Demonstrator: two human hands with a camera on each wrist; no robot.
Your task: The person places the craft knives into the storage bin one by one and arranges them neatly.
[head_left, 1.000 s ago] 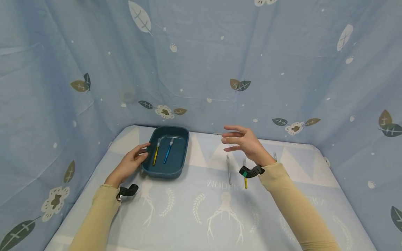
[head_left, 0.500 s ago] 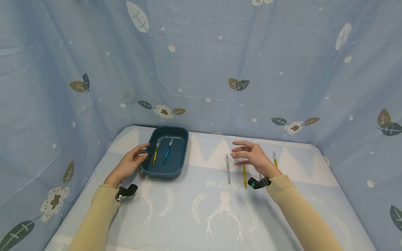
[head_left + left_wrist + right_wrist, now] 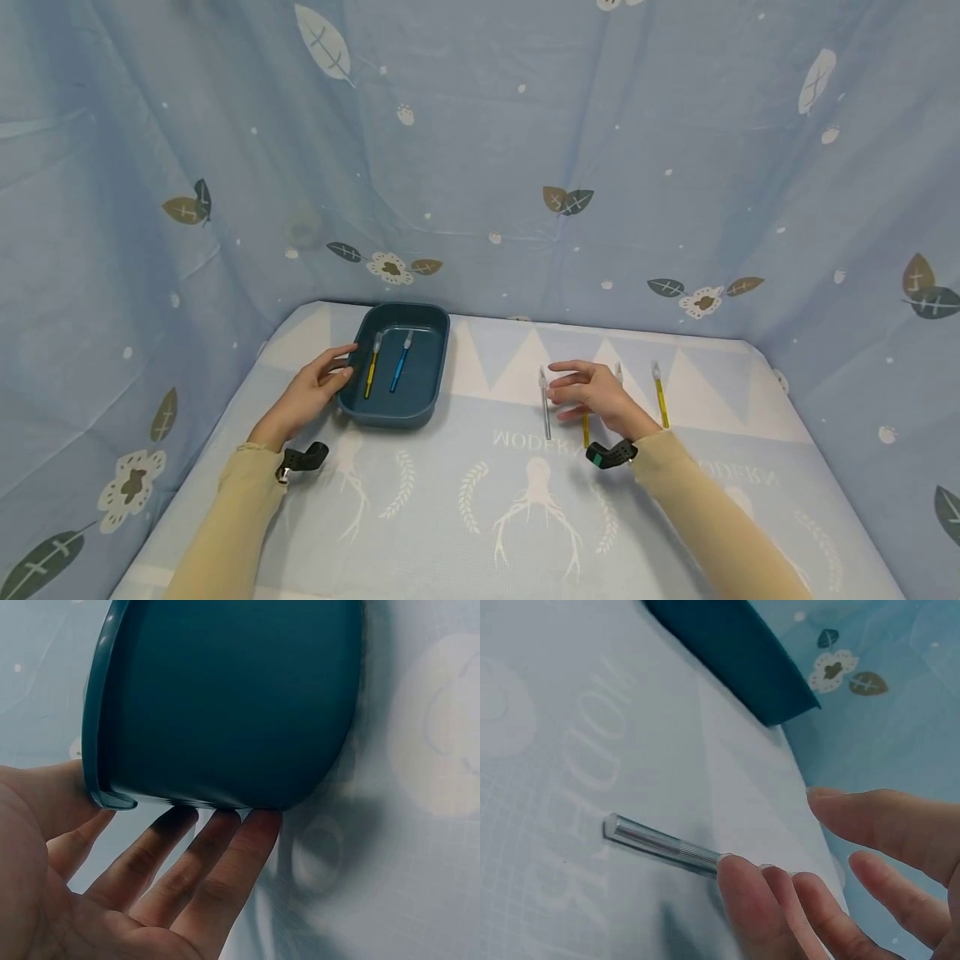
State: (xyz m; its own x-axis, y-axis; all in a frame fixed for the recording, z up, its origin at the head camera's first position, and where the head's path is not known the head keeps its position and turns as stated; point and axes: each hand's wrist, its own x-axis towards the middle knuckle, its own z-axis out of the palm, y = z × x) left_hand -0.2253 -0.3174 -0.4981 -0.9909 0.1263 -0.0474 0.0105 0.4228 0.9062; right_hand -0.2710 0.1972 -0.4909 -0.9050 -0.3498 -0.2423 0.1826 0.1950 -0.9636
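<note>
My left hand (image 3: 303, 400) rests its relaxed fingers against the left side of a dark teal tray (image 3: 429, 375); in the left wrist view the fingertips touch its outer wall (image 3: 232, 712). Inside lie a yellow craft knife (image 3: 372, 371) and a blue craft knife (image 3: 401, 369), both clear-capped. My right hand (image 3: 596, 398) is held with fingers spread and loosely bent. Its fingertips overlap a silver craft knife (image 3: 547, 417) lying on the table, whose knurled handle (image 3: 649, 836) shows in the right wrist view. Beneath this hand, a yellow craft knife (image 3: 586, 432) is partly hidden.
Farther right lie another yellow craft knife (image 3: 661, 400) and a further capped one (image 3: 618, 372), mostly behind my right hand. A pale patterned cloth (image 3: 450, 533) covers the table. Blue leaf-print curtains (image 3: 480, 150) close off the back and sides.
My right hand has come down toward the table, first a little rightward, then back left to the silver craft knife. My left hand has stayed at the tray.
</note>
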